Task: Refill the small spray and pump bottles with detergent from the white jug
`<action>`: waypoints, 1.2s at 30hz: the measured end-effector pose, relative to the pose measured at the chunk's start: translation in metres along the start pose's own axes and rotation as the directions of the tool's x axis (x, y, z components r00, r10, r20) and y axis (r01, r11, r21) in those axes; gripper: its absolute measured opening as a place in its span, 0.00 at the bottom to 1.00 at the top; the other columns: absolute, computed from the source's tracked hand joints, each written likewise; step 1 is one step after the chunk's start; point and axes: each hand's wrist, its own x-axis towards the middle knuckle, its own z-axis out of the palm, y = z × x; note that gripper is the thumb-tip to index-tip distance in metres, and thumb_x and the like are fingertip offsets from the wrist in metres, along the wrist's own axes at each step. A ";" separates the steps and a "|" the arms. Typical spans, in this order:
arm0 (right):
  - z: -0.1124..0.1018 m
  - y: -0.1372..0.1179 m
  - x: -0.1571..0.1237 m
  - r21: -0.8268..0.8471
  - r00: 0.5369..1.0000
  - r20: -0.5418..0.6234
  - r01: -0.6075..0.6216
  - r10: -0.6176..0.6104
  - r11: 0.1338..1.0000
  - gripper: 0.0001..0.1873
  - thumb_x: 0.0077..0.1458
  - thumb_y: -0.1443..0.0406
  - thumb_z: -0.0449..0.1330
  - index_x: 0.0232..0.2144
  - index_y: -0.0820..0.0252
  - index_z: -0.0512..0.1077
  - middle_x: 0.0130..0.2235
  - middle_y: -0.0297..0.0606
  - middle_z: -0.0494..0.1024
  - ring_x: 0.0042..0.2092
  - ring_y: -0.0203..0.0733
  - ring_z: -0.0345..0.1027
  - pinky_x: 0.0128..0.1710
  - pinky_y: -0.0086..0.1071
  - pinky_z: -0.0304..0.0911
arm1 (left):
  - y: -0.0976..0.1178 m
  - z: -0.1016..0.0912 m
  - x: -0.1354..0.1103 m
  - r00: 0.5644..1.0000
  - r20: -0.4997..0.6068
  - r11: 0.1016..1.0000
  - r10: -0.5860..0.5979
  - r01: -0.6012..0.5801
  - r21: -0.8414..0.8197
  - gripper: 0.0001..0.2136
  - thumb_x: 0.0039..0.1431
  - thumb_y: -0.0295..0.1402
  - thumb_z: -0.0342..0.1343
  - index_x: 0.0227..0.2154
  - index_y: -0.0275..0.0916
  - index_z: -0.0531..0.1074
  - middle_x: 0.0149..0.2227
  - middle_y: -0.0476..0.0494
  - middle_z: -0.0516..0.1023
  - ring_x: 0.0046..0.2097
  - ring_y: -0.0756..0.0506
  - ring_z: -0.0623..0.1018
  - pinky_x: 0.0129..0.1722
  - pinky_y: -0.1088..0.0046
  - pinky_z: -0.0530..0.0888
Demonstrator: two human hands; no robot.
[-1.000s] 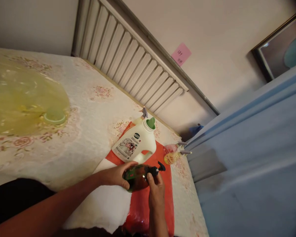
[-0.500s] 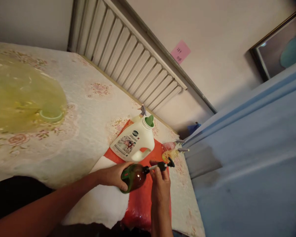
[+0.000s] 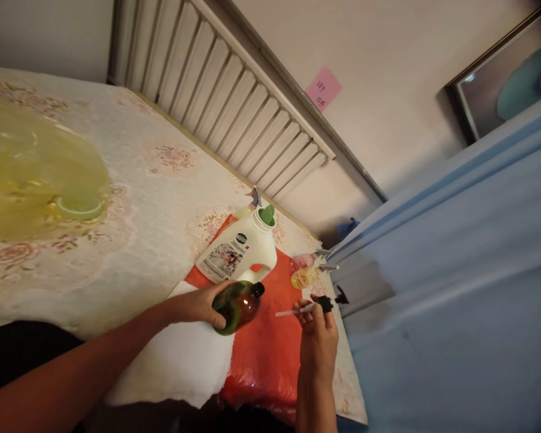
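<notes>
My left hand [image 3: 204, 305] is wrapped round a dark brown-green bottle [image 3: 240, 305], whose black neck points to the right. The bottle's pump dispenser [image 3: 325, 303], with a black head and a pale dip tube, is gripped in my right hand [image 3: 318, 331]. The tube's tip is out of the bottle and apart from its neck. Just behind the bottle stands a cream detergent jug [image 3: 225, 252] with a picture label; a green piece shows at its mouth. Beneath the hands are a red plastic sheet [image 3: 268, 343] and a white cloth [image 3: 184, 367].
Small spray bottles, one pink [image 3: 303, 261] and one yellow [image 3: 303, 277], stand at the right by a blue curtain [image 3: 433, 288]. A large yellowish clear bag [image 3: 36, 174] lies at the left on the floral tablecloth [image 3: 162, 198]. A radiator [image 3: 234, 102] runs along the wall.
My right hand has moved right and drawn the pump dispenser fully out of the bottle, so the dip tube now shows. My left hand still holds the bottle. The view has shifted slightly.
</notes>
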 end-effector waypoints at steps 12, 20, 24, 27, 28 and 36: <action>-0.033 0.101 0.009 -0.645 0.981 0.141 -0.013 0.135 0.764 0.21 0.49 0.48 0.62 0.27 0.60 0.76 0.21 0.31 0.73 0.23 0.39 0.66 0.23 0.29 0.59 | -0.006 -0.008 -0.002 0.996 -0.089 0.994 0.016 -0.007 0.107 0.43 0.41 0.34 0.71 0.62 0.42 0.59 0.59 0.40 0.73 0.61 0.33 0.70 0.59 0.56 0.68; -0.031 0.116 -0.002 -0.796 0.977 0.197 0.109 0.084 0.595 0.17 0.50 0.53 0.61 0.34 0.59 0.79 0.30 0.40 0.82 0.32 0.49 0.74 0.30 0.34 0.63 | -0.005 -0.008 -0.003 0.992 -0.120 0.990 0.035 -0.018 0.137 0.45 0.41 0.30 0.70 0.64 0.44 0.57 0.61 0.41 0.71 0.63 0.32 0.68 0.61 0.55 0.67; -0.031 0.123 -0.011 -0.797 0.966 0.260 0.216 -0.002 0.564 0.12 0.51 0.58 0.59 0.32 0.59 0.78 0.31 0.43 0.82 0.32 0.49 0.74 0.33 0.35 0.64 | -0.006 -0.007 -0.003 0.992 -0.124 0.993 0.038 -0.024 0.113 0.44 0.41 0.29 0.69 0.63 0.44 0.58 0.60 0.41 0.72 0.63 0.32 0.69 0.60 0.55 0.68; -0.034 0.128 -0.014 -0.795 0.960 0.279 0.248 -0.030 0.554 0.14 0.52 0.60 0.59 0.36 0.62 0.78 0.36 0.47 0.82 0.36 0.50 0.76 0.37 0.36 0.67 | -0.005 -0.006 -0.003 0.991 -0.133 0.995 0.024 -0.010 0.103 0.44 0.40 0.27 0.69 0.63 0.43 0.58 0.59 0.42 0.73 0.62 0.33 0.70 0.59 0.57 0.69; -0.035 0.129 -0.014 -0.793 0.961 0.277 0.242 -0.024 0.559 0.15 0.52 0.60 0.59 0.39 0.63 0.78 0.38 0.48 0.82 0.38 0.51 0.76 0.39 0.37 0.67 | -0.004 -0.005 -0.003 0.990 -0.138 0.994 0.016 -0.002 0.105 0.44 0.40 0.26 0.68 0.63 0.44 0.58 0.59 0.42 0.73 0.62 0.33 0.70 0.59 0.57 0.69; -0.039 0.133 -0.016 -0.764 0.965 0.262 0.191 0.026 0.616 0.21 0.50 0.62 0.61 0.46 0.64 0.76 0.45 0.49 0.82 0.47 0.53 0.76 0.48 0.40 0.67 | -0.003 -0.006 -0.004 0.990 -0.140 0.993 0.003 0.014 0.121 0.44 0.40 0.27 0.69 0.63 0.43 0.58 0.59 0.41 0.73 0.61 0.33 0.70 0.58 0.57 0.70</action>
